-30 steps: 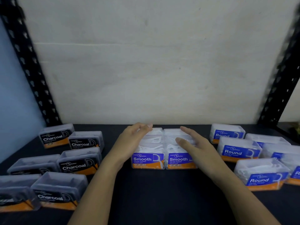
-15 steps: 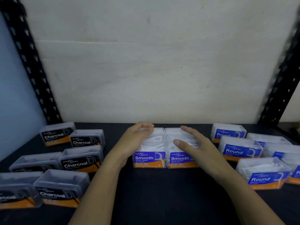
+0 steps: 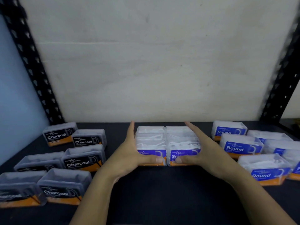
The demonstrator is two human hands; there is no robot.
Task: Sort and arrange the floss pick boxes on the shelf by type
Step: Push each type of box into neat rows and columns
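Two clear "Smooth" floss pick boxes stand side by side mid-shelf, the left Smooth box (image 3: 151, 140) and the right Smooth box (image 3: 181, 140). More clear boxes seem to sit behind them in the same rows. My left hand (image 3: 129, 153) lies flat along the left side of the pair, fingers straight, thumb across the front label. My right hand (image 3: 201, 151) mirrors it on the right side, thumb over the "Smooth" label. Several black-labelled Charcoal boxes (image 3: 82, 158) sit at the left, several blue-labelled Round boxes (image 3: 240, 146) at the right.
The black shelf board (image 3: 154, 192) meets a pale back wall (image 3: 154, 62). Black perforated uprights stand at the back corners, the left upright (image 3: 32, 65) and the right upright (image 3: 282, 70). Bare board lies in front of the Smooth boxes.
Both hands slid off the tops of the Smooth boxes to their outer sides, fingers straightened, thumbs now on the front labels. The view moved slightly closer.
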